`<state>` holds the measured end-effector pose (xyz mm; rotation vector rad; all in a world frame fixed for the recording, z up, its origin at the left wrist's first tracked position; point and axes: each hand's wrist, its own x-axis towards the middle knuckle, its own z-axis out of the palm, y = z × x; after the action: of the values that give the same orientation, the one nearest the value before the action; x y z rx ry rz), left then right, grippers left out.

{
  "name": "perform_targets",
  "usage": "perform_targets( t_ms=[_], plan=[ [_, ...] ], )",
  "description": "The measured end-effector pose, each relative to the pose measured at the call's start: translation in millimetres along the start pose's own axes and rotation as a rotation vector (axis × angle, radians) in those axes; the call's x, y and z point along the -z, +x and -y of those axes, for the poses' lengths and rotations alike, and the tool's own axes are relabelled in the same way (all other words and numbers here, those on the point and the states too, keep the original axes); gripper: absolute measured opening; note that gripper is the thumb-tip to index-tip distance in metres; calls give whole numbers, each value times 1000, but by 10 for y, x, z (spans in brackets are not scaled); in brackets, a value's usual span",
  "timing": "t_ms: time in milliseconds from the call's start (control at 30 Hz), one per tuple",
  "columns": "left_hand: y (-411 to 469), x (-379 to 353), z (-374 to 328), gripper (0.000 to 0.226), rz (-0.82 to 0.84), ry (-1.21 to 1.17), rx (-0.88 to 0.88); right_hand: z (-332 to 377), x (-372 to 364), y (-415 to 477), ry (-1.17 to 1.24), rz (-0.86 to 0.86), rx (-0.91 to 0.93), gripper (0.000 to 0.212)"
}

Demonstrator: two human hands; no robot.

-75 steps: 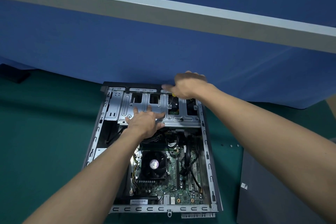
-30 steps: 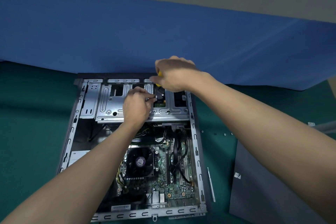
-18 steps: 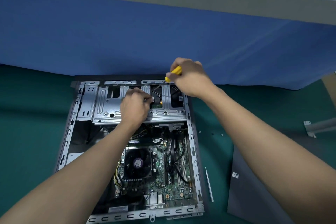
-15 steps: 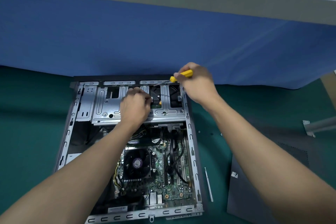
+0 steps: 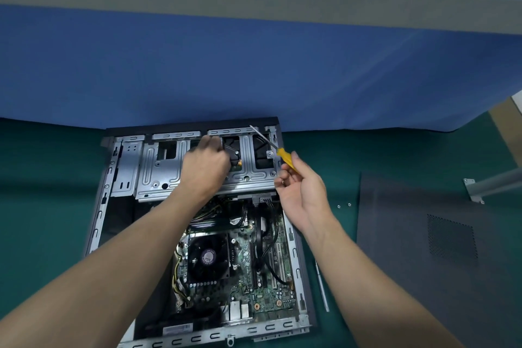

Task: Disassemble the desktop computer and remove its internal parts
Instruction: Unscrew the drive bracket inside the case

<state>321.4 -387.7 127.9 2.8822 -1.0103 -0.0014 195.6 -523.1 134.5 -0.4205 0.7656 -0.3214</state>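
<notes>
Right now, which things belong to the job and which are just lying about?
In use: open computer case, drive cage under the left hand, yellow screwdriver in the right hand.
Lying about: grey side panel, loose screws, thin metal strip.

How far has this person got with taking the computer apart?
Early days. Done: the side panel lies off on the mat, with two small screws beside it. In hand: the right hand holds a yellow screwdriver while the left hand rests, fingers curled, on the metal drive cage. Left: that cage, the fan, the circuit board and the cables all sit inside the case.
</notes>
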Motion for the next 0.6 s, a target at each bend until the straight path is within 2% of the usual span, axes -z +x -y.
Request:
perform_targets(
  t_ms=[233,433,600],
  plan=[
    [-73,-5,-54,12,47,133,-4,86,150,-36,270,-59,-84,15],
    [-121,36,-118,14,29,139,-3,87,172,-46,269,-52,-105,17],
    [-60,27,-103,8,32,75,73,76,186,-31,265,-39,-118,19]
  ],
)
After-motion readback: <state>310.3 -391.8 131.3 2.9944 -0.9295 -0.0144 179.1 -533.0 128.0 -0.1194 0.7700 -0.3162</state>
